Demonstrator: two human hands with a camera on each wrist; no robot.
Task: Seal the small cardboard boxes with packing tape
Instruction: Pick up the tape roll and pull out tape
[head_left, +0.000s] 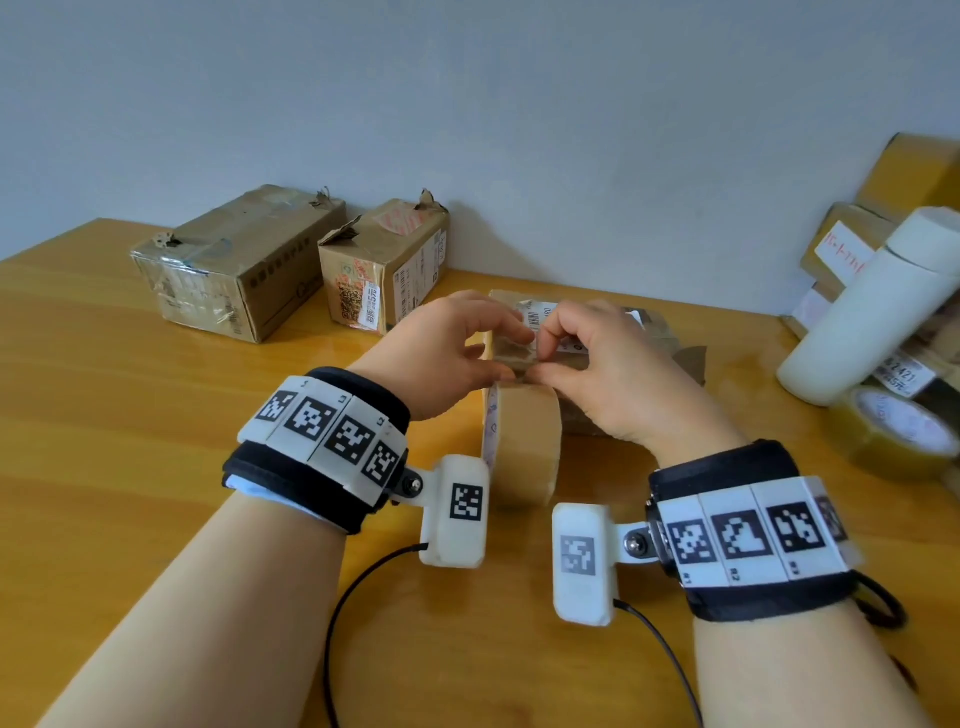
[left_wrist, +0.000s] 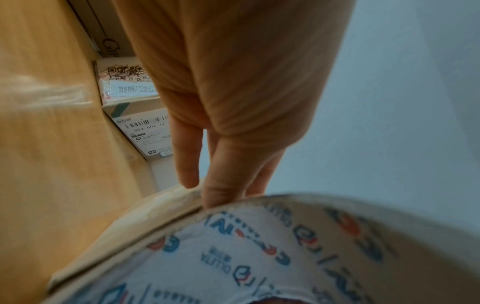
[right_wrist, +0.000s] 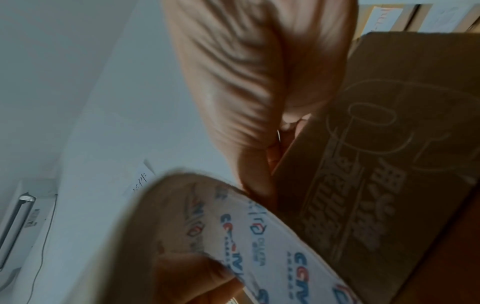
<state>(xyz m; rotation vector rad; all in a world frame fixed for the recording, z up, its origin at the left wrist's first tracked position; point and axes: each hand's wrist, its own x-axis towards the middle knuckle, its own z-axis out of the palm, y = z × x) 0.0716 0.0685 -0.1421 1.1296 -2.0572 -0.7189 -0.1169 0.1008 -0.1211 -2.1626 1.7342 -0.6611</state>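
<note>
**Both hands at the tape roll, centre frame**

We see the brown tape roll (head_left: 524, 447) standing on edge at the centre of the head view, in front of a flat cardboard box (head_left: 623, 353) on the wooden table (head_left: 130, 415). The left hand (head_left: 436, 353) and right hand (head_left: 618, 379) meet at the top of the roll, thumbs and forefingers curled together, pinching the loose tape end. The free strip between the fingertips looks glossy and translucent.

Writing we can read: the roll's white cardboard core (left_wrist: 246, 257) carries repeated blue and red logos and lettering, too blurred to spell out surely. In the left wrist view a white shipping label (left_wrist: 148, 131) left of centre shows a barcode and "502 602 12". The box side in the right wrist view (right_wrist: 376, 164) bears printed outline drawings and blocky characters, illegible.

Upper left of the head view: two worn kraft boxes against the pale wall. The larger box (head_left: 234, 265) has torn corners and old clear tape; the smaller box (head_left: 384, 270) carries a QR-style print and white labels, the text too small to read.

Right edge: a smooth white cylindrical bottle (head_left: 872, 312) leans, a clear tape roll (head_left: 893, 431) lies flat below it, and stacked boxes (head_left: 852, 244) behind show a white label with red marks.

Both wrists wear black bands with white square-code tiles (head_left: 322, 421).
</note>
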